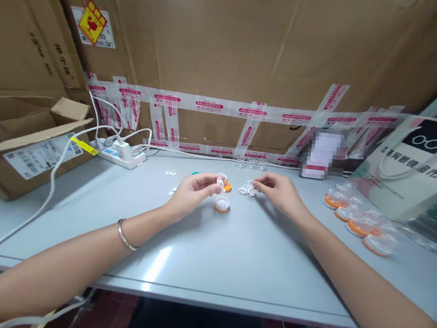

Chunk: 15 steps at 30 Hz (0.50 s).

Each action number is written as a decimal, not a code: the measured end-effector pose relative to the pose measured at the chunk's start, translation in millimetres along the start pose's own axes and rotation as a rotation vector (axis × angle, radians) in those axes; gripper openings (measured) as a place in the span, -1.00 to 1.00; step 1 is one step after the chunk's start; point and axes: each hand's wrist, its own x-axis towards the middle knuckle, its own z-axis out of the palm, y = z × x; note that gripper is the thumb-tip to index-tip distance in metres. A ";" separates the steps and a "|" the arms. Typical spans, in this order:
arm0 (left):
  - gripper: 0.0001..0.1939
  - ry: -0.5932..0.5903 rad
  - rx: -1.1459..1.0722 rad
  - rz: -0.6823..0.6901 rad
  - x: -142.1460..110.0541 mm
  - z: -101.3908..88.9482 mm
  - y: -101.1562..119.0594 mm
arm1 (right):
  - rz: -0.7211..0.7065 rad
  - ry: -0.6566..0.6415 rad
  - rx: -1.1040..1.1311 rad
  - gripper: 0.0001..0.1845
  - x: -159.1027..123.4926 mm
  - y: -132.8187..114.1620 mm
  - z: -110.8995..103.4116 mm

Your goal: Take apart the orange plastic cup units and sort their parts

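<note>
My left hand [191, 195] pinches a small white wheel-like plastic piece [220, 181] between thumb and fingers. Just beyond it lies an orange round part [227, 187], partly covered by the fingers. Below the fingertips a round white cup with an orange base [222, 204] stands on the table. My right hand [280, 191] is at a small pile of white openwork plastic pieces [247, 190], thumb and forefinger closed on one at the pile's edge. That piece is too small to make out in detail.
Small white discs [170, 173] lie left of my left hand. Clear round parts [250, 163] line the back. Several clear-and-orange round containers [362, 222] sit right, by a paper bag [411, 170]. A phone [322, 154] leans behind. Left are a power strip [124, 158] and open carton [27, 147].
</note>
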 end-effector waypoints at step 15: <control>-0.81 -0.040 -0.346 -0.153 2.5 -4.4 2.2 | -0.475 0.121 -0.119 -0.68 -28.2 -30.2 15.0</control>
